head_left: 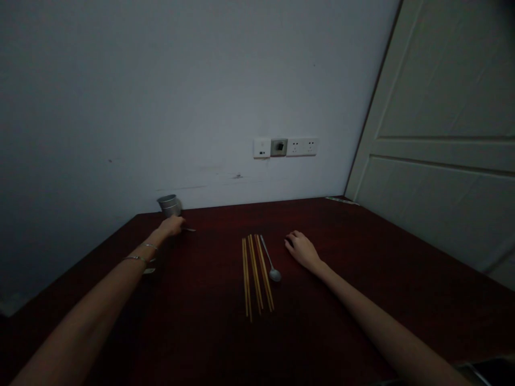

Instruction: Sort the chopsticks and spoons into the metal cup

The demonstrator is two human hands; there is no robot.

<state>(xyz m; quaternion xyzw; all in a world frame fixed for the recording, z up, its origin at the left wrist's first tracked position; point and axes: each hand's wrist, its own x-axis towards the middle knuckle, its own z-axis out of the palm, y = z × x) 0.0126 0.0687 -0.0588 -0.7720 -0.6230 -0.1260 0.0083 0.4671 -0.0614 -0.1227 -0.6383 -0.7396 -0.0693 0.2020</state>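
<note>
At the far left of the table, my left hand reaches down just in front of a grey metal cup. Its fingers are bent together around a thin metal utensil, whose pale end sticks out to the right; the rest is hidden by the hand. My right hand rests palm down on the table, fingers loosely spread and holding nothing. Left of it lies a long-handled metal spoon, bowl towards me. Beside the spoon, several wooden chopsticks lie lengthwise in roughly parallel pairs.
The dark red table meets a pale wall with sockets and a switch. A panelled door stands at the right. A small pale object lies by my left forearm, and a flat strip at the back right edge.
</note>
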